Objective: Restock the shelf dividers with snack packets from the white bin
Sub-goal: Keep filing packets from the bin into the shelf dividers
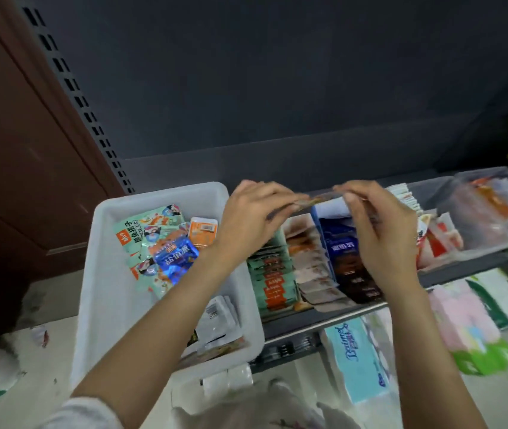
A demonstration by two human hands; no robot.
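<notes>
A white bin (pixel 101 292) sits on the shelf's left end, holding green, orange and blue snack packets (pixel 166 246). To its right, shelf dividers (pixel 324 243) hold rows of packets: green-orange, pale brown, and dark blue-brown. My left hand (pixel 252 218) and my right hand (pixel 379 233) are raised above the divider rows. Between them they pinch a thin snack packet (pixel 311 201) by its two ends, seen edge-on and blurred. The hands hide the back of the middle rows.
A clear container (pixel 494 212) with red-white packets stands at the shelf's right. Below the shelf lie tissue packs (pixel 358 360) and pink and green packages (pixel 469 326). A perforated shelf upright (pixel 91 119) and a brown panel stand at left.
</notes>
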